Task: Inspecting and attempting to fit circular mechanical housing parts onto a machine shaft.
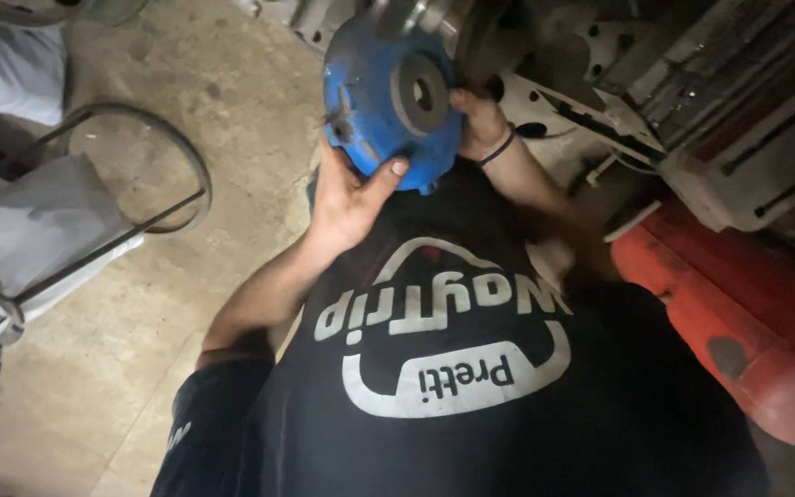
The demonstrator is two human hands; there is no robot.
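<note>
Both arms are reaching forward, elbows bent. Left hand [347,198] is cupping upward, palm open, thumb stretching out to the right. Right hand [478,124] is gripping, fingers curled, dark band circling its wrist.

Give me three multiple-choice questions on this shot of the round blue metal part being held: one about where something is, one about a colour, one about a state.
1. Where does the red rounded tank lie relative to the person?
A. To the person's right
B. To the person's left
C. On top of the blue part

2. What colour is the band on the right wrist?
A. White
B. Black
C. Yellow

3. How is the round blue metal cover with a grey centre ring held?
A. Lying on the concrete floor
B. By one hand only
C. By both hands, lifted

Answers: 1 A, the tank fills the right edge of the view. 2 B, a thin dark band circles the wrist. 3 C, the left hand cups it from below while the right hand grips its side.
</note>
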